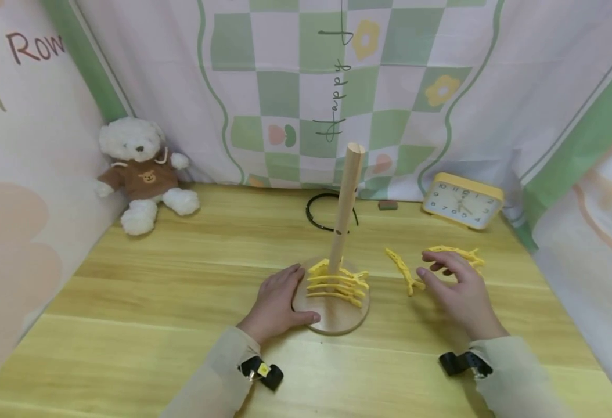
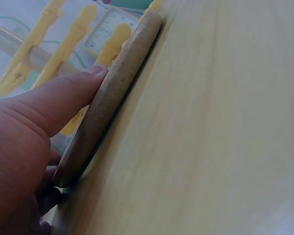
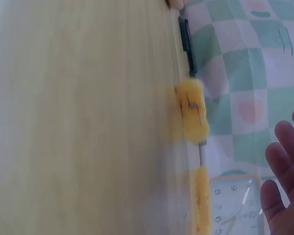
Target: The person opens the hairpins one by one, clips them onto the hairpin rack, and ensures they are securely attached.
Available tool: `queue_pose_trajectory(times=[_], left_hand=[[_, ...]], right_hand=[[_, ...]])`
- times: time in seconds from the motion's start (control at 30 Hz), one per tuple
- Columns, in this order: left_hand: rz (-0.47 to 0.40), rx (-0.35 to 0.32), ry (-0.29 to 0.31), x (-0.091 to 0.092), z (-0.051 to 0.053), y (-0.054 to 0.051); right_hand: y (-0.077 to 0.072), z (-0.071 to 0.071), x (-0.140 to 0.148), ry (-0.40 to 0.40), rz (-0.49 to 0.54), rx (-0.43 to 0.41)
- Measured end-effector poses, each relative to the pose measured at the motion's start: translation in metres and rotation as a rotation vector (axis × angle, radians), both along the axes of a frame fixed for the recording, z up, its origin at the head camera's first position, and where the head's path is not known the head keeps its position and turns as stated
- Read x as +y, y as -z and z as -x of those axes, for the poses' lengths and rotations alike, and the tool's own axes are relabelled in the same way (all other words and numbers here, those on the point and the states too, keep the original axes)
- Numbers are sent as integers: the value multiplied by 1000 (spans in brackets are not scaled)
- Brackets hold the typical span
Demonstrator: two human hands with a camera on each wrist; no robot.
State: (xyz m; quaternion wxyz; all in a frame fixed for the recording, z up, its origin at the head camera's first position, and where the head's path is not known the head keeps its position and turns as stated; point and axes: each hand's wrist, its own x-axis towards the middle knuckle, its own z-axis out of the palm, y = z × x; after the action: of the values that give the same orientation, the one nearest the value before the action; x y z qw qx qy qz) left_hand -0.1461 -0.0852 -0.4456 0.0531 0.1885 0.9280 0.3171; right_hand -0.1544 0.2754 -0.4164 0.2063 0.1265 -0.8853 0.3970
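Observation:
A wooden post [image 1: 345, 203] stands upright on a round base [image 1: 332, 322], with several yellow clips [image 1: 337, 287] stacked around the post's foot. My left hand [image 1: 277, 305] grips the base's left edge; in the left wrist view its thumb [image 2: 73, 95] lies on the rim [image 2: 112, 83] and the other fingers are partly hidden at the edge. My right hand [image 1: 460, 290] hovers with bent, spread fingers and nothing in it, just right of a loose yellow clip [image 1: 402, 270]. Behind its fingers lie more yellow clips [image 1: 460, 251]. The right wrist view shows a clip [image 3: 192, 110] apart from the fingers.
A yellow-framed clock [image 1: 463, 200] stands at the back right, near a small dark block [image 1: 388, 205]. Behind the post lies a black loop [image 1: 313, 217]. A white plush bear [image 1: 146, 174] sits at the back left, and a patterned curtain [image 1: 280, 52] hangs along the back.

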Motion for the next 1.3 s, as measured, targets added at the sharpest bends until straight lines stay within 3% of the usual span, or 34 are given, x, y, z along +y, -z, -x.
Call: queue_pose_trajectory(times=[0.2,0.7,0.97,1.3], left_hand=[[-6,-14,-2,1,0,0],[-9,-24,0,2,0,2],[2,-16,3,1,1,3],[1,-21,0,-1,0,0]], right_hand=[[5,7,29,95,-79,-59],[18,24,91,197,-170,-193],[19,21,99,275,-191,-443],[19,19,98,269,-236,-493]])
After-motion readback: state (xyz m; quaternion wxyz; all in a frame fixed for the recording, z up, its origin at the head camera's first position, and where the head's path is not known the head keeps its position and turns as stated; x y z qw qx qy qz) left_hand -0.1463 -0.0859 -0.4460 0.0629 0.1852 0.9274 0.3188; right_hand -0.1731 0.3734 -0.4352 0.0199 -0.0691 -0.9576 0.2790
